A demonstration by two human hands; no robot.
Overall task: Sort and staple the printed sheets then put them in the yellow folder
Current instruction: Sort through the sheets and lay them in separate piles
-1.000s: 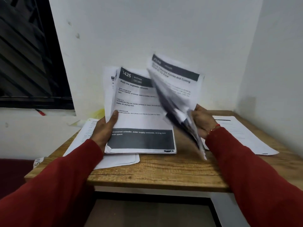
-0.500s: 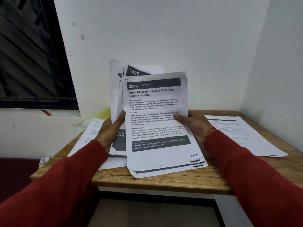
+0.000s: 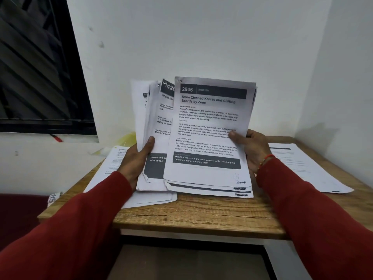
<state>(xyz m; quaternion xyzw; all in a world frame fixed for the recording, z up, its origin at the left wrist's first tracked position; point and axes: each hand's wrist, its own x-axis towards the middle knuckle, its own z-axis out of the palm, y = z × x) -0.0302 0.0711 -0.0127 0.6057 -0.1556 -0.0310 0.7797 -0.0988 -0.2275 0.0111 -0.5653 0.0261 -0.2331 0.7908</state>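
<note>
Since half a second ago, barely anything moved: the 2946 bundle (image 3: 210,138) sits a touch higher over the 1426 sheets.

Head view: right hand (image 3: 252,150) pinches the 2946 bundle at its 3 o'clock edge, thumb on the print. Left hand (image 3: 137,158) grips the 1426 sheets (image 3: 161,126) at their 9 o'clock edge. Both stand on the counter (image 3: 201,215) at 12 o'clock. Paper looks light, floppy and slippery, so I'd hold mid-edge. Something yellow (image 3: 129,138) peeks out behind; can't tell if it's the folder.
</note>
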